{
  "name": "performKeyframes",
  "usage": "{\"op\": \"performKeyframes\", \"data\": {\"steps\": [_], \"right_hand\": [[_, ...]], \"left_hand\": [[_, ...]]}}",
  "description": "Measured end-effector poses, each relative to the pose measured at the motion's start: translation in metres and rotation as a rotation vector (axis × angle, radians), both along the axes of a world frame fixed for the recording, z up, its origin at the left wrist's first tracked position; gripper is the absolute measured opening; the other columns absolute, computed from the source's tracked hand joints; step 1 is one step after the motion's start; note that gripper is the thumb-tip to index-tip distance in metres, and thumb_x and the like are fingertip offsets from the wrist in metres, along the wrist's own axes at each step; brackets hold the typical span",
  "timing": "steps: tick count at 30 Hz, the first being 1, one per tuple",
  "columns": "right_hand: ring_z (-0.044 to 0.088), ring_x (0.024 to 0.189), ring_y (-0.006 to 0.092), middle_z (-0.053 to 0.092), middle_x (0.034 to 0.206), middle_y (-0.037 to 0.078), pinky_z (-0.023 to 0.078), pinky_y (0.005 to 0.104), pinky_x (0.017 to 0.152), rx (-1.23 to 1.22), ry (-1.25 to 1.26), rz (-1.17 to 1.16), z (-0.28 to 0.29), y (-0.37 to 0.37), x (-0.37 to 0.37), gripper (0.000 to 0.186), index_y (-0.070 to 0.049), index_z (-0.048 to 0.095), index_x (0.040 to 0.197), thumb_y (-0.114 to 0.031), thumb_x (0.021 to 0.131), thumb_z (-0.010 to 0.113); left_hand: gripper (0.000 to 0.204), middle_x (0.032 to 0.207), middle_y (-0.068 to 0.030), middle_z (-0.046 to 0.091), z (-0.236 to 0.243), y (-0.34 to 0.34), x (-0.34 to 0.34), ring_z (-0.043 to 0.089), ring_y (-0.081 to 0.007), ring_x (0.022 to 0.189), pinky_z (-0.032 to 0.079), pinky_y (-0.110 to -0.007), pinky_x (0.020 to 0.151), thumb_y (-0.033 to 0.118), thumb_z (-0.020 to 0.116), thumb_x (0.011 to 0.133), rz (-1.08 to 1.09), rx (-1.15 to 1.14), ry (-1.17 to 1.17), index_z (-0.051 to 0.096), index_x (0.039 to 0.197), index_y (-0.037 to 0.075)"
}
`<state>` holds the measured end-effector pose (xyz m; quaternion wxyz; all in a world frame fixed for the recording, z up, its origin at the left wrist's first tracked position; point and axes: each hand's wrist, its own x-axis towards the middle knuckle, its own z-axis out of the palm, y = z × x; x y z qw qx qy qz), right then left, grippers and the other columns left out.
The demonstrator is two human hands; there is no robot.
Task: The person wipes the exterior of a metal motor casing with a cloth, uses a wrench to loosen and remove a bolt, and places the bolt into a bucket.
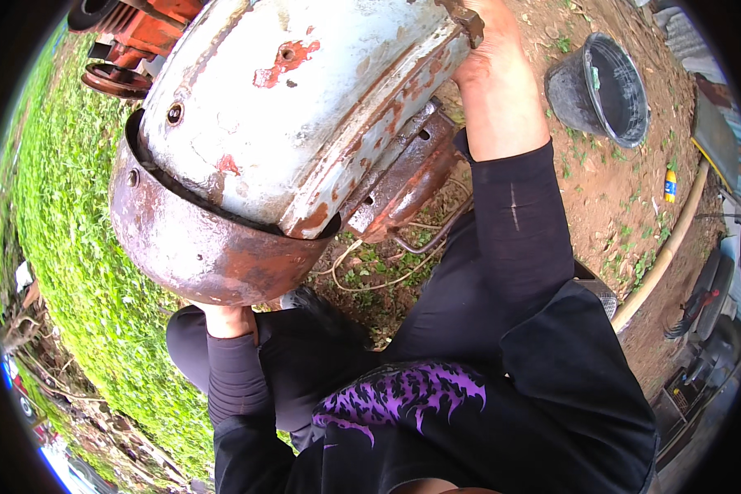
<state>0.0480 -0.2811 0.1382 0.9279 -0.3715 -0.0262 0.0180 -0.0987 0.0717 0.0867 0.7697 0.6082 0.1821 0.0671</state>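
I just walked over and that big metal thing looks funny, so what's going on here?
A person in black has both hands at a big, worn metal thing. The left hand is under the rusty curved piece, and the right hand is at the far right edge of the chipped, pale metal shell. The rusty piece sits around the shell's near end. A dark bucket stands off to the right.

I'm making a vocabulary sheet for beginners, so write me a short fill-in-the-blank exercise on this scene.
1. The ____ hand is mostly hidden by the rusty curved cover.
2. The dark bucket is to the ____ of the pale casing.
3. The pattern on the black shirt is ____ in colour.

Missing words: left; right; purple.
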Motion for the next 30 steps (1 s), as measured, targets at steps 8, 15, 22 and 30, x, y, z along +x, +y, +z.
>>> {"op": "performKeyframes", "data": {"steps": [8, 15, 22, 30], "right_hand": [[0.066, 0.097, 0.0218, 0.068, 0.111, 0.013, 0.054, 0.0340, 0.083, -0.041, 0.068, -0.054, 0.004, -0.002, -0.007, 0.041, 0.002, 0.063, 0.115, -0.028, 0.087, 0.068], [0.067, 0.095, 0.0212, 0.069, 0.108, 0.012, 0.055, 0.0330, 0.082, -0.023, 0.045, -0.062, 0.003, 0.002, -0.004, 0.039, 0.002, 0.063, 0.116, -0.027, 0.089, 0.065], [0.067, 0.096, 0.0227, 0.069, 0.110, 0.012, 0.055, 0.0349, 0.083, 0.090, 0.091, 0.027, 0.001, 0.003, -0.003, 0.036, 0.002, 0.062, 0.116, -0.024, 0.092, 0.061], [0.066, 0.101, 0.0238, 0.067, 0.114, 0.014, 0.054, 0.0370, 0.087, 0.189, -0.038, 0.108, -0.011, -0.002, 0.002, 0.036, 0.001, 0.059, 0.121, -0.023, 0.095, 0.058]], "left_hand": [[0.056, 0.139, -0.0137, 0.047, 0.014, -0.019, 0.021, 0.049, -0.0318, 0.123, 0.043, -0.049, 0.102, 0.044, 0.040, 0.099, 0.083, -0.031, -0.127, 0.037, 0.143, 0.008], [0.052, 0.136, -0.0150, 0.050, 0.014, -0.017, 0.014, 0.052, -0.0317, 0.120, 0.046, -0.049, 0.099, 0.038, 0.041, 0.100, 0.065, -0.067, -0.176, 0.039, 0.141, 0.006], [0.051, 0.134, -0.0146, 0.052, 0.027, -0.032, 0.010, 0.055, -0.0287, 0.117, 0.048, -0.046, 0.097, 0.034, 0.044, 0.100, 0.074, 0.002, -0.179, 0.040, 0.141, 0.006], [0.056, 0.141, -0.0132, 0.046, 0.030, -0.040, 0.014, 0.051, -0.0283, 0.122, 0.044, -0.046, 0.103, 0.041, 0.042, 0.100, 0.051, -0.005, -0.153, 0.033, 0.146, 0.011]]}}
